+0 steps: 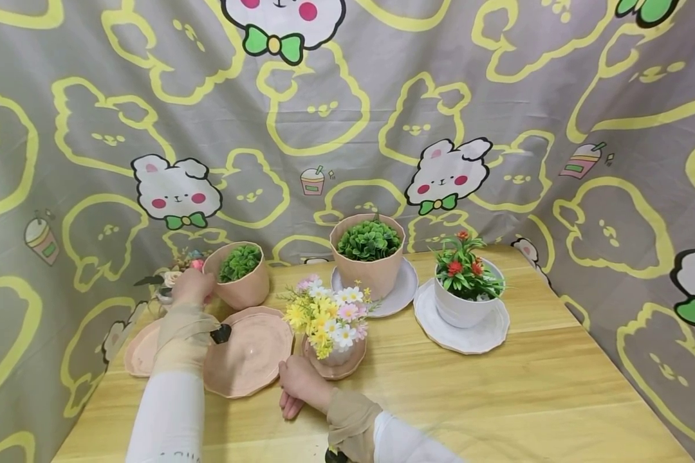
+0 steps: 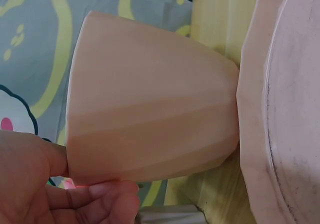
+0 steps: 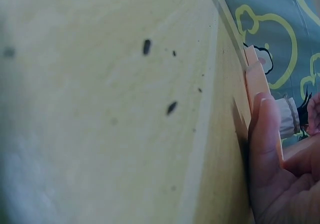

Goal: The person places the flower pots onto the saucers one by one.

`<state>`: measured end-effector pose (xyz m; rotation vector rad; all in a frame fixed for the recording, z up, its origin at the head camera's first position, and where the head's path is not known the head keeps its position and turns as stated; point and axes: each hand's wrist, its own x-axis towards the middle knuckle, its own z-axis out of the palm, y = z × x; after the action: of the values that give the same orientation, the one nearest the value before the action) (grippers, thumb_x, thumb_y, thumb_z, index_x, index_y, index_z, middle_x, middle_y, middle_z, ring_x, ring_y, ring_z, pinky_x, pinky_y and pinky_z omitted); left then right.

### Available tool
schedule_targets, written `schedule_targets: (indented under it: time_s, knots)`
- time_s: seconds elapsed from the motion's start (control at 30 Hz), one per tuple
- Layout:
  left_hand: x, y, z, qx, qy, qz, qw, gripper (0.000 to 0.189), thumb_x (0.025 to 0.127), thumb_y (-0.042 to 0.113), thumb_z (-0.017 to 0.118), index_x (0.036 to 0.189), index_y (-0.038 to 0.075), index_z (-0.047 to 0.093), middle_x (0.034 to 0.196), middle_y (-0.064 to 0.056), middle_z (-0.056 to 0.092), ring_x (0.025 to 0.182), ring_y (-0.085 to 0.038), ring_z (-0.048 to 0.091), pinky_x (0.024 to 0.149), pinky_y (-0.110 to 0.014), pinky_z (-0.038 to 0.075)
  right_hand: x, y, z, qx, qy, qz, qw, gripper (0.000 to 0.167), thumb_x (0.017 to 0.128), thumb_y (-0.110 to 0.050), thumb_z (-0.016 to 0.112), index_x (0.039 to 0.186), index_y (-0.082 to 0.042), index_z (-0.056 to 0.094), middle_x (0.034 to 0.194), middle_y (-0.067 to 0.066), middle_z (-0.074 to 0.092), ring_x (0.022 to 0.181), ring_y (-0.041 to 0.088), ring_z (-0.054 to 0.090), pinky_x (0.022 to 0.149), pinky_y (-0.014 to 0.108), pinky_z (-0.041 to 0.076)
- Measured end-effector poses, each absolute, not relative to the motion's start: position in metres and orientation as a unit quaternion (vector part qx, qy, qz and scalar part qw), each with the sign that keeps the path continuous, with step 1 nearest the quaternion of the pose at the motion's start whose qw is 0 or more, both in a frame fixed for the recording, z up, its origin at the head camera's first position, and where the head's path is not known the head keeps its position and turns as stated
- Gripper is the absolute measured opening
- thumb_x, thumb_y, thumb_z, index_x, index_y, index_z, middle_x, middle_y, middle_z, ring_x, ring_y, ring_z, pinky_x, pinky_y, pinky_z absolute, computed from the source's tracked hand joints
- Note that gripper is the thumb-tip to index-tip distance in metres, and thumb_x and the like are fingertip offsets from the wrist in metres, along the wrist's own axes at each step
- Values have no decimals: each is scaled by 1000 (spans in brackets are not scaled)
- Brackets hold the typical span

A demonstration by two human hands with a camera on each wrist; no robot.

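Note:
My left hand (image 1: 192, 289) pinches the rim of a pink faceted flower pot (image 2: 150, 104) holding a green plant (image 1: 240, 262). The thumb goes over the rim, and the fingers lie along the outer wall. The pot's base meets the far edge of a large pink saucer (image 1: 249, 354); whether it touches the table is hidden. My right hand (image 1: 304, 384) rests low at the table, its fingers loosely bent. It is beside the large saucer's right edge and in front of a smaller saucer (image 1: 353, 368) bearing a pot of daisies (image 1: 330, 315). Nothing shows in its grip.
Another pink saucer (image 1: 141, 350) lies left, partly behind my left forearm. Small flowers (image 1: 170, 278) stand behind my left hand. A larger pink pot (image 1: 370, 273) stands on a white saucer (image 1: 408, 292) at the back. Right of it, a white pot (image 1: 466, 312) with red flowers sits on another white saucer (image 1: 495, 334).

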<state>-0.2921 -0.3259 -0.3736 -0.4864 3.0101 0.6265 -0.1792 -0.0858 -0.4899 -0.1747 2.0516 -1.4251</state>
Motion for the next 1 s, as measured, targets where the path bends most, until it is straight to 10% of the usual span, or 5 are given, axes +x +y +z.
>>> schedule_targets:
  time_s: [1.0]
  knots:
    - [-289, -324, -370, -159, 966, 202, -17, 48, 98, 26, 36, 59, 5, 56, 70, -18, 63, 77, -38, 62, 70, -45, 49, -174, -89, -489, -65, 792, -538, 282, 60, 104, -20, 37, 58, 8, 62, 53, 24, 63, 48, 37, 67, 44, 38, 56]
